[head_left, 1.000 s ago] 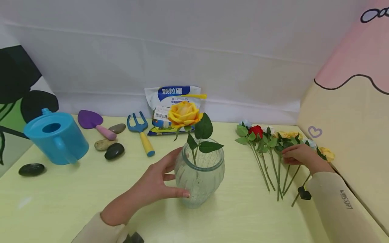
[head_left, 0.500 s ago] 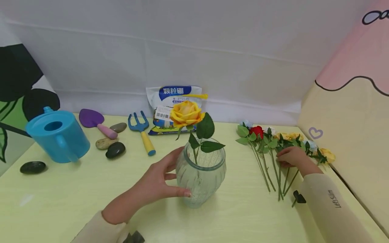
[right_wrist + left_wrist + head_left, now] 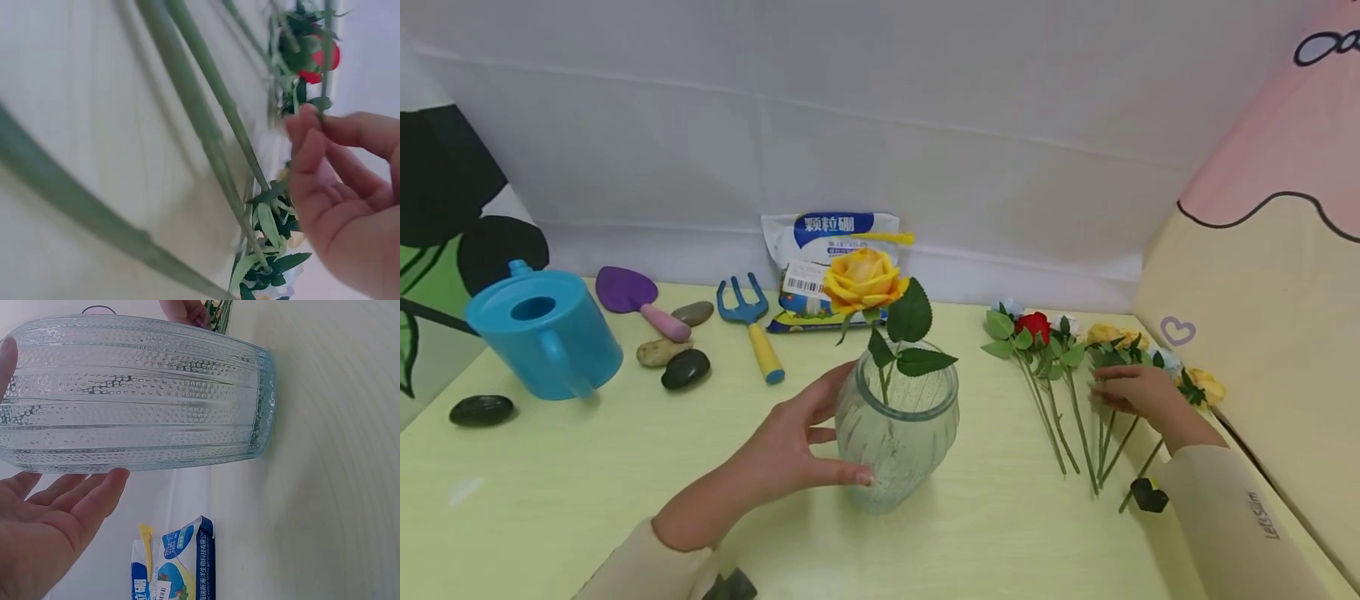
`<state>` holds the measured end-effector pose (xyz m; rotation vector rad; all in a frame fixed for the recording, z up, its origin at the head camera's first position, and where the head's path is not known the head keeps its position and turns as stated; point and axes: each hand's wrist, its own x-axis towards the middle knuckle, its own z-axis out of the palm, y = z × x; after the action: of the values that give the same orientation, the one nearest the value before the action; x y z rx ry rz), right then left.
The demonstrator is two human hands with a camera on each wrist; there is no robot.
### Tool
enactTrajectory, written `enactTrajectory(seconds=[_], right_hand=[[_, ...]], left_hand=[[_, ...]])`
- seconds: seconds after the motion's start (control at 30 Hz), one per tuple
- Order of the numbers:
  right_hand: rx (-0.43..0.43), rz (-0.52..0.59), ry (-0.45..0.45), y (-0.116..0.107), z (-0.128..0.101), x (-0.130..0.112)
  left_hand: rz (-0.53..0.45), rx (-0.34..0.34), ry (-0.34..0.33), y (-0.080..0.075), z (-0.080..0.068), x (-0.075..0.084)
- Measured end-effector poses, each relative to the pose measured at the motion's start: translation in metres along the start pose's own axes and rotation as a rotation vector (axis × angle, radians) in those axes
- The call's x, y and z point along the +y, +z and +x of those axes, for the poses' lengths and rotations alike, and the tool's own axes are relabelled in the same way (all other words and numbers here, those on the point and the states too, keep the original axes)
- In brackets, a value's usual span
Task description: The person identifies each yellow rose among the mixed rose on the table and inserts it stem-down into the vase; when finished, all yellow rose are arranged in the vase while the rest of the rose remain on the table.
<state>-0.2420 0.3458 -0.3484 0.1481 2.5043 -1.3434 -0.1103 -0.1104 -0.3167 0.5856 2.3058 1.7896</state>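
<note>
Table (image 3: pixel 1015 533): yellow-green
Vase (image 3: pixel 902 454): central; probably fragile, slick; cup belly (image 3: pixel 156 400)
Left hand (image 3: pixel 790 442): half-curled round vase, nine o'clock
Right hand (image 3: pixel 1138 392): three o'clock, nearly closed, pinching likely light, springy stem (image 3: pixel 328 56)

i see the clear ribbed vase (image 3: pixel 917 450) roughly upright, one yellow rose (image 3: pixel 865 281) standing in it; to its right i have red, white, blue and yellow flowers (image 3: pixel 1103 333) lying bunched, one stem (image 3: pixel 327 56) pinched.

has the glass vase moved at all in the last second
No. In the head view, the glass vase shows no clear shift either way against the garden fork, and the left hand holds its side.
</note>
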Motion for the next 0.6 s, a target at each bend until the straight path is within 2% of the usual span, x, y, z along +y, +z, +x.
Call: enactTrajectory(seconds=[0.13, 0.23, 0.3, 0.43, 0.6], right_hand=[[0.03, 0.276, -0.103, 0.003, -0.012, -0.004], [0.017, 0.496, -0.194, 0.01, -0.02, -0.014], [0.005, 0.603, -0.234, 0.016, -0.023, -0.021], [-0.007, 0.696, -0.288, 0.028, -0.028, -0.04], [0.0, 0.715, -0.332, 0.043, -0.036, -0.068]], left_hand=[[0.004, 0.0, 0.012, 0.0, 0.0, 0.001], [0.003, 0.003, 0.016, -0.001, 0.0, 0.001], [0.003, 0.003, 0.02, -0.001, 0.0, 0.001], [-0.001, 0.0, 0.021, -0.001, 0.0, -0.001], [-0.001, -0.006, 0.006, 0.0, 0.001, -0.001]])
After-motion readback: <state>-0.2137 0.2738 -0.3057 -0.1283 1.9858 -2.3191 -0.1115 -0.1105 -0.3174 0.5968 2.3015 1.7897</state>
